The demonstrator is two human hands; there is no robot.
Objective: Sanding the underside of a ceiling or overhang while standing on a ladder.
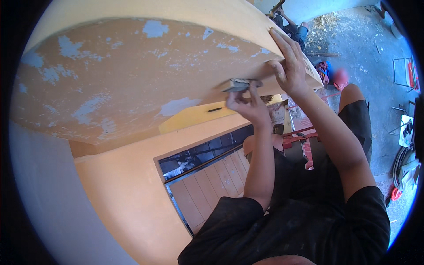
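Note:
My left hand [249,107] is raised with its fingers closed around a small grey sanding block [238,85]. The block lies against the underside of a brown-painted overhead surface [132,75], which has pale bluish bare patches. Its contact face is hidden. Farther right, my right hand [289,73] rests against the cream side [234,20] of the same structure at its lower edge. The fingers of that hand are stretched out, and nothing shows in it.
Below are my knees and a red metal frame [300,138]. A doorway with a wooden panel [212,185] stands beside the orange wall [119,190]. On the floor at right are people [324,73], a folding stand [405,73] and a coiled hose [399,163].

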